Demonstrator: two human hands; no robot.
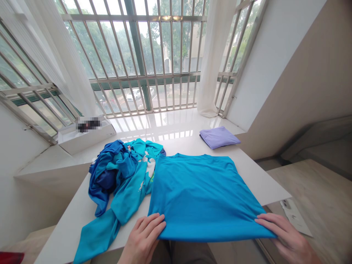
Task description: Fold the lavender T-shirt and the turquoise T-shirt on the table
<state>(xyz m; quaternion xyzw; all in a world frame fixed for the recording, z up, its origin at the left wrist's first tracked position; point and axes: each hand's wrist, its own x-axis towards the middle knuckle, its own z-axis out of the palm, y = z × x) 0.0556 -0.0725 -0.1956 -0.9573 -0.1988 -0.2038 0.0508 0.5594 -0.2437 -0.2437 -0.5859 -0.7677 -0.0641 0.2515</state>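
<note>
white and glossy, a tabletop (258,179) meets a pale window sill (170,123) beneath a large metal-barred window (150,77). on the near middle of the tabletop lies a plain bright-blue cloth shirt (198,194), spread flat, its neckline at the far side and its near edge drawn straight between two bare hands. the left hand (145,234) is closed on the near left corner, fingers together on top of the cloth; the right hand (286,233) is closed on the near right corner in the same way. both thumbs are mostly hidden. just left of the shirt sits a crumpled heap of blue and turquoise clothes (121,165), with one turquoise piece trailing to the near left. beyond the shirt's far right corner is a folded lavender cloth (220,136). at the far left, an open white cardboard box (90,141) rests on the sill, its contents blurred. sheer white curtains (210,58) hang on both sides of the window.
</note>
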